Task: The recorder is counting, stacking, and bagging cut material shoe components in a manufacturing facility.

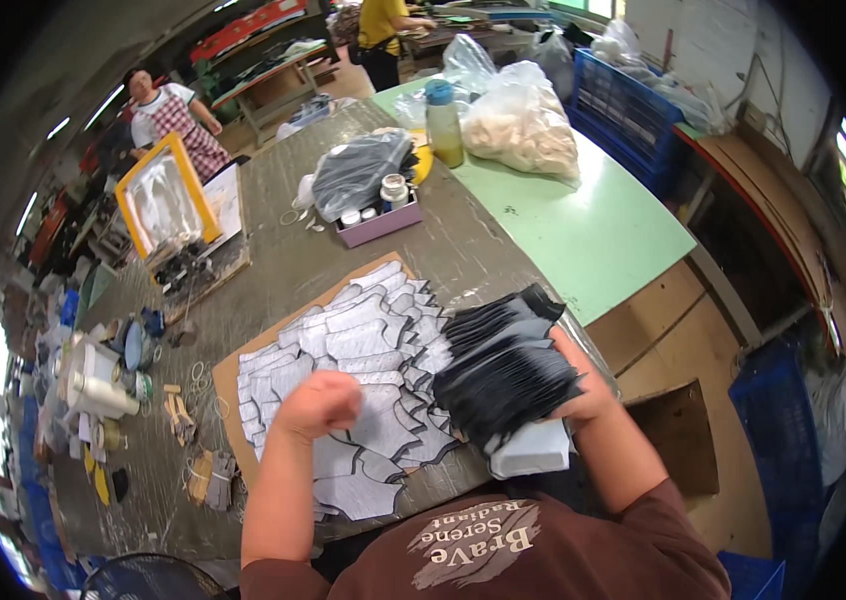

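Observation:
My right hand [588, 378] grips a thick fanned stack of black cut fabric pieces [508, 375] from its right side. A white flat-sided object [533, 450] shows below that stack; its kind is unclear. Left of it, rows of overlapping light grey cut pieces with dark edges [353, 340] lie on a brown cardboard sheet [233, 400]. My left hand [321, 403] is over these grey pieces with its fingers curled closed. What it holds, if anything, is hidden.
The dark worktable [283, 215] bears a purple box of small jars [380, 228], a yellow-framed screen [168, 195] and wooden clips [180, 418]. A green board [583, 235] carries a bottle [443, 125] and a filled plastic bag [523, 130]. Two people stand farther off.

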A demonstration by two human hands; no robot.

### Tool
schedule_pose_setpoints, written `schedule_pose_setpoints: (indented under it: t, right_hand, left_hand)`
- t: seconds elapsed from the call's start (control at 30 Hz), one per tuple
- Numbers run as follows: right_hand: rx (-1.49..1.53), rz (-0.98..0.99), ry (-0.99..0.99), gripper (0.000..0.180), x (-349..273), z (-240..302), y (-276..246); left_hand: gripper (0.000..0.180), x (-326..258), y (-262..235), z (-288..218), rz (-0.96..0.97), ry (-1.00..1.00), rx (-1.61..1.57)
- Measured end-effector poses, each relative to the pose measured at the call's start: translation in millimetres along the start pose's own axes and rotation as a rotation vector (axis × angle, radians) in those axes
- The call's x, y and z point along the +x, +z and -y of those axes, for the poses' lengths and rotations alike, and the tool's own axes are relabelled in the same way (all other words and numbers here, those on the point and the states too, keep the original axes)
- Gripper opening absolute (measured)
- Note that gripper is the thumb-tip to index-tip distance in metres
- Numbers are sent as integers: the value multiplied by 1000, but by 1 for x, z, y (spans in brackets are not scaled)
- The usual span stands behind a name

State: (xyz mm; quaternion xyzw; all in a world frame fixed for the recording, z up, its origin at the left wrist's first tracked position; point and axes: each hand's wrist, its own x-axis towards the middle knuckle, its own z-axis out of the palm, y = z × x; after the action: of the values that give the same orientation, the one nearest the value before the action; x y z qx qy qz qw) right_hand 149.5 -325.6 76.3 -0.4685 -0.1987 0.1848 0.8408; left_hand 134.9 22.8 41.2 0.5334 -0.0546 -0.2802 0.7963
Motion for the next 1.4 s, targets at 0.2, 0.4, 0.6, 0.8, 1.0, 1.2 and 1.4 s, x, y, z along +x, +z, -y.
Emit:
schedule_pose_setpoints:
  t: [0.2, 0.4, 0.6, 0.8, 1.0, 1.2, 1.4]
  right_hand:
    - [-1378, 171, -252, 64, 25, -13, -12]
    - [-1244, -282, 42, 72, 43, -2, -26]
    - [-219, -116, 89, 73, 29, 19, -20]
    - [-771, 563, 80, 73, 42, 19, 17]
    - [-1252, 518, 312, 81, 63, 9, 21]
    - [-1398, -91, 209, 74, 96, -5, -24]
    - [-1438, 4, -21, 65, 72, -1, -25]
  left_hand:
    - [27, 45, 104, -72, 311, 344, 429]
    - [50, 43, 154, -38, 499, 144, 1934]
    - [13, 78, 32, -36, -366, 207, 696]
    - [22, 109, 76, -40, -47, 233, 223]
    - [17, 108, 128, -85, -210, 237, 1618]
    - [10, 85, 147, -37, 127, 576, 1999]
    - [39, 81, 82, -23, -459, 457, 2072]
